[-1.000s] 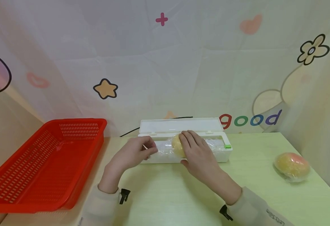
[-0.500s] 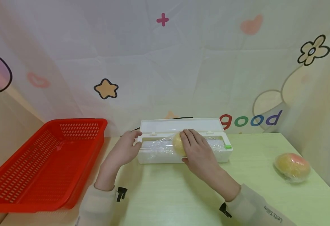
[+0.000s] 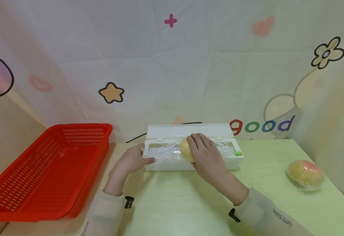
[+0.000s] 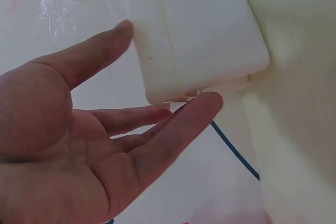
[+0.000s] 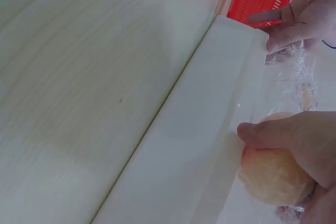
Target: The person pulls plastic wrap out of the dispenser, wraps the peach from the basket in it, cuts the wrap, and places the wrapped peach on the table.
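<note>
A yellow mango (image 3: 185,150), film around it, sits over the front of a white cling film dispenser (image 3: 172,164) whose lid stands raised. My right hand (image 3: 208,157) grips the mango from above, its thumb along the near side in the right wrist view. Clear cling film (image 3: 167,152) stretches left from the fruit across the opening. At the dispenser's left end is my left hand (image 3: 130,159), thumb by the front edge and fingers by the end and back. The left wrist view shows those fingers (image 4: 173,137) fairly straight, close against the dispenser corner (image 4: 210,51).
A second mango wrapped in film (image 3: 305,174) lies at the table's right side. To the left stands a red perforated basket (image 3: 74,183). A green slider (image 3: 238,153) sits on the dispenser's right end. A patterned cloth (image 3: 175,72) hangs behind the table (image 3: 172,203).
My left hand has moved left from the film beside the mango to the dispenser's left end, and its fingers have spread. My right hand and the mango stay nearly where they were.
</note>
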Demonstrator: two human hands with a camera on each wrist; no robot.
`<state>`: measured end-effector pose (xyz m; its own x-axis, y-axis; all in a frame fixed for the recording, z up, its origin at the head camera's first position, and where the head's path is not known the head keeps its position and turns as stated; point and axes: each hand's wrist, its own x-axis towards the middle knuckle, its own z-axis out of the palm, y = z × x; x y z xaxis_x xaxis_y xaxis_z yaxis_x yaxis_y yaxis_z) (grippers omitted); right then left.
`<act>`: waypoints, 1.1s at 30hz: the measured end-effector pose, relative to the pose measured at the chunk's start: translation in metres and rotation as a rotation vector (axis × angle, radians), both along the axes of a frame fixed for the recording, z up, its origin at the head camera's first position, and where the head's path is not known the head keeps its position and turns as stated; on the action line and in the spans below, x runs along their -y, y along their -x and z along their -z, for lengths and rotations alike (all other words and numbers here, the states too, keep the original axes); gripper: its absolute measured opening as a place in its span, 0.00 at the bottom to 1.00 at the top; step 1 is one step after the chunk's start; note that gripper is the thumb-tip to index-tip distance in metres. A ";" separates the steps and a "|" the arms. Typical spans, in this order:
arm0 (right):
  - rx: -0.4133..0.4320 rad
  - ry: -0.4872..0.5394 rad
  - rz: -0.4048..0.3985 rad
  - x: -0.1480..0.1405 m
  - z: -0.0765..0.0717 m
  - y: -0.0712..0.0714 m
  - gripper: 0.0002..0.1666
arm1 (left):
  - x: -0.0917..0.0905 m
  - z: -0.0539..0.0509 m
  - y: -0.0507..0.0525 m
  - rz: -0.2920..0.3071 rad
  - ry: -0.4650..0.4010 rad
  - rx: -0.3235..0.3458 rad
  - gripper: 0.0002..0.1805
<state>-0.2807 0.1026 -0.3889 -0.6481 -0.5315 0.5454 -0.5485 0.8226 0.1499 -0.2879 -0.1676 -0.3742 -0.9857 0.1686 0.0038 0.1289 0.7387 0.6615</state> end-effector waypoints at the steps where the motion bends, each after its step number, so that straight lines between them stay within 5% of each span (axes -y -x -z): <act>1: -0.004 0.007 -0.005 0.000 0.000 0.001 0.52 | 0.000 0.001 0.001 -0.003 0.002 -0.001 0.28; 11: 0.054 0.071 -0.018 -0.005 -0.002 0.005 0.48 | -0.004 0.004 0.004 -0.038 0.009 -0.028 0.24; 33: 0.006 0.125 -0.081 -0.006 -0.018 0.011 0.46 | -0.011 0.006 0.007 -0.119 0.067 -0.026 0.26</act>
<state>-0.2913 0.1087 -0.3710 -0.6089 -0.5102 0.6074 -0.6145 0.7876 0.0456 -0.2945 -0.1567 -0.3804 -0.9984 0.0514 0.0221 0.0543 0.7920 0.6082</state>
